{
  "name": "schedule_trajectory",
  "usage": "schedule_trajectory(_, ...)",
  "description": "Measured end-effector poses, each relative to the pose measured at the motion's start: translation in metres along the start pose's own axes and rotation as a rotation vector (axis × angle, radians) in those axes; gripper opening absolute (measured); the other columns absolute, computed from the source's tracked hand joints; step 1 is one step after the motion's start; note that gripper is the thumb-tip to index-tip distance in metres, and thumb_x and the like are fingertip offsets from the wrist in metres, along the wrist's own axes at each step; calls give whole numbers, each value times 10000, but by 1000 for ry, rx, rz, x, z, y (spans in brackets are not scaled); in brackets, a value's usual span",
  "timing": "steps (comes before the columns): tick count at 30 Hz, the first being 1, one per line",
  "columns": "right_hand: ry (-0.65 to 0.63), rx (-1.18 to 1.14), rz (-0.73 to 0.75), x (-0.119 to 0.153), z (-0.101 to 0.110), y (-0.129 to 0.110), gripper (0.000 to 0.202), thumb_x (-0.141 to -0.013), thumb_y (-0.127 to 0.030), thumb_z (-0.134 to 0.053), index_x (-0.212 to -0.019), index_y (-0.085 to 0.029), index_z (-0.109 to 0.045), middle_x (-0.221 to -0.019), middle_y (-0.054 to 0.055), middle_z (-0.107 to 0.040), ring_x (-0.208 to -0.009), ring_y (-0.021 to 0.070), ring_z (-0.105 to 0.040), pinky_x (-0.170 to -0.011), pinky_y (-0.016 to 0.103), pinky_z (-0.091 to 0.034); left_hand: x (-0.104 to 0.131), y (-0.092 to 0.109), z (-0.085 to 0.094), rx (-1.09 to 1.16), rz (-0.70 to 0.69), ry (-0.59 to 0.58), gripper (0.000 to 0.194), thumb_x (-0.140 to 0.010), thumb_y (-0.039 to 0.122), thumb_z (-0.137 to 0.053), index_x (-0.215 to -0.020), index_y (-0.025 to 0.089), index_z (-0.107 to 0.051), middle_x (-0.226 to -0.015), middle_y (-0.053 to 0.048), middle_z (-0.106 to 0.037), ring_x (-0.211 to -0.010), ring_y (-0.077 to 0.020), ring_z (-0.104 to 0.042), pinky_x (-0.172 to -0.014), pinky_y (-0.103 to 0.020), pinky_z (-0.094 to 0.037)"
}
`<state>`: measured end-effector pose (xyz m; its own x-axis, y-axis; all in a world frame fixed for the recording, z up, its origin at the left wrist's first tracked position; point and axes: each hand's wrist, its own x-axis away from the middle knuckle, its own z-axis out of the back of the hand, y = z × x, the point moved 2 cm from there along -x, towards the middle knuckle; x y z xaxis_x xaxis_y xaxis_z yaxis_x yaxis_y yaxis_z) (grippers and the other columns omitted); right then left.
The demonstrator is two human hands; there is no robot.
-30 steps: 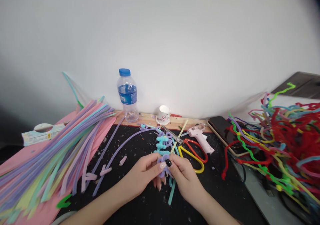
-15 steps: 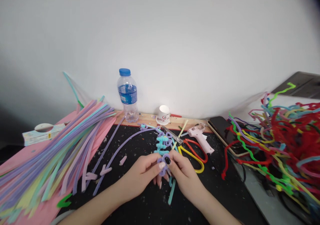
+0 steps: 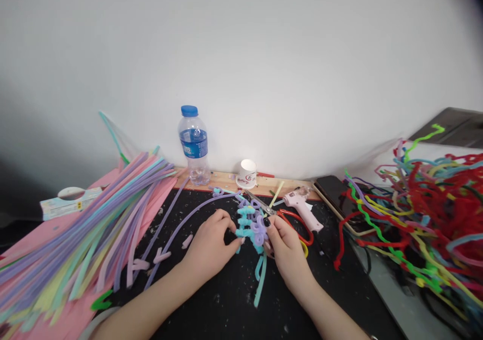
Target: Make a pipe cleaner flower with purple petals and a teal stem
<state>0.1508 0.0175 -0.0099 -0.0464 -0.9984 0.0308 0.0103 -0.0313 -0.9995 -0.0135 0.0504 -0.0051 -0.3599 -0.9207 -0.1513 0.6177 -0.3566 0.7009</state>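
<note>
My right hand (image 3: pixel 287 252) pinches a purple looped pipe-cleaner flower (image 3: pixel 258 229) between thumb and finger. My left hand (image 3: pixel 211 242) has its thumb and fingertips on the edge of a wavy turquoise pipe-cleaner piece (image 3: pixel 246 223), just left of the flower. Whether the two pieces are joined I cannot tell, as they touch or overlap. Beneath them a pale green pipe-cleaner strip (image 3: pixel 260 284) hangs or lies toward me. Behind the right hand lie scissors with red and yellow handles (image 3: pixel 296 224), partly hidden by it.
A fanned heap of pastel pipe cleaners (image 3: pixel 101 229) covers the left side. At the back stand a water bottle (image 3: pixel 194 146) and a paper cup (image 3: pixel 247 174). A pink glue gun (image 3: pixel 304 209), a phone (image 3: pixel 335 196) and a tangled pile of pipe cleaners (image 3: pixel 441 204) are on the right.
My hands have moved apart. The purple flower has shifted right and up with my right hand, while my left hand has moved from it to the turquoise piece.
</note>
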Motion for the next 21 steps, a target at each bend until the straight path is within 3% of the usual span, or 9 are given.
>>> schedule_trajectory(4, -10, -55, -34, -1, -1, 1, 354, -859, -479, -481, -646, -216, -376, -512, -86, -337, -409, 77, -269, -394, 202, -220, -2, -5, 0, 148, 120, -38, 109, -712, 252, -614, -681, 201, -522, -620, 40, -506, -548, -145, -482, -538, -255, -340)
schedule_trajectory(7, 24, -16, 3, 0, -1, -4, 358, -845, -467, -511, -629, -202, -404, -498, -74, -396, -413, 70, -320, -392, 192, -246, -3, -12, 2, 454, 235, -54, 151, -736, 266, -602, -717, 204, -466, -534, 77, -470, -475, -122, -476, -505, -236, -341)
schedule_trajectory(12, 53, -76, -82, 2, -1, -6, 284, -799, -421, -588, -689, -187, -470, -431, -87, -459, -305, 42, -318, -301, 154, -218, -3, -8, 4, 861, 325, -17, 230, -737, 252, -651, -891, 181, -495, -621, 56, -567, -569, -118, -550, -596, -237, -408)
schedule_trajectory(17, 3, -193, -102, 1, -6, -5, 209, -745, -337, -662, -775, -168, -543, -483, -49, -591, -347, 89, -515, -352, 192, -441, 2, 1, 1, 1033, 306, -68, 208, -788, 258, -627, -964, 152, -590, -869, -36, -675, -803, -161, -603, -741, -271, -441)
schedule_trajectory(21, 12, -234, -104, 0, -7, -6, 186, -714, -285, -692, -777, -153, -576, -499, -34, -620, -423, 104, -591, -452, 208, -514, 4, 0, 0, 1133, 320, -88, 257, -799, 243, -627, -1040, 160, -591, -995, -66, -687, -905, -183, -614, -827, -310, -458)
